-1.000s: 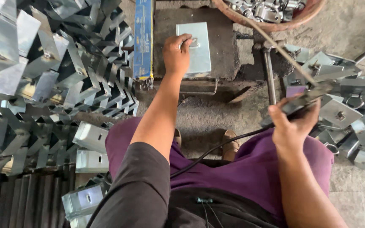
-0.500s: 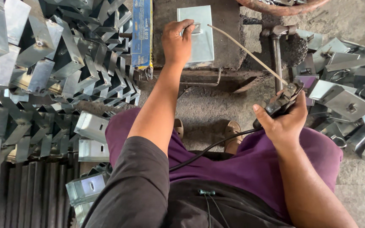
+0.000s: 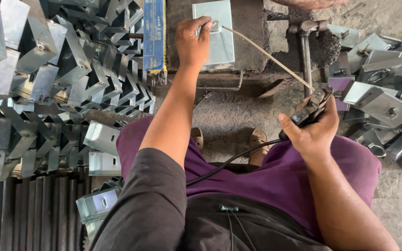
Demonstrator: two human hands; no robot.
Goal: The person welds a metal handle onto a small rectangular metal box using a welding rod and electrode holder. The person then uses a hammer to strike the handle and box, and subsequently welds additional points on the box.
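Observation:
My left hand (image 3: 192, 41) pinches a small metal ring piece (image 3: 214, 25) against a flat galvanized bracket (image 3: 216, 31) lying on a dark work block (image 3: 250, 28). My right hand (image 3: 313, 131) grips a black welding electrode holder (image 3: 311, 108) with a cable trailing across my lap. A thin welding rod (image 3: 266, 55) runs from the holder up and left, and its tip sits at the small piece by my left fingers.
A big heap of folded metal brackets (image 3: 61, 79) fills the left side, with a blue electrode box (image 3: 154, 35) beside the block. A hammer (image 3: 305, 51) stands right of the block. More brackets with rings (image 3: 382, 102) lie at the right. My sandalled feet (image 3: 257, 139) rest below.
The right hand has lowered and steadied, bringing the rod's tip onto the small piece at the bracket. My left hand has stayed on the bracket; the view has shifted slightly.

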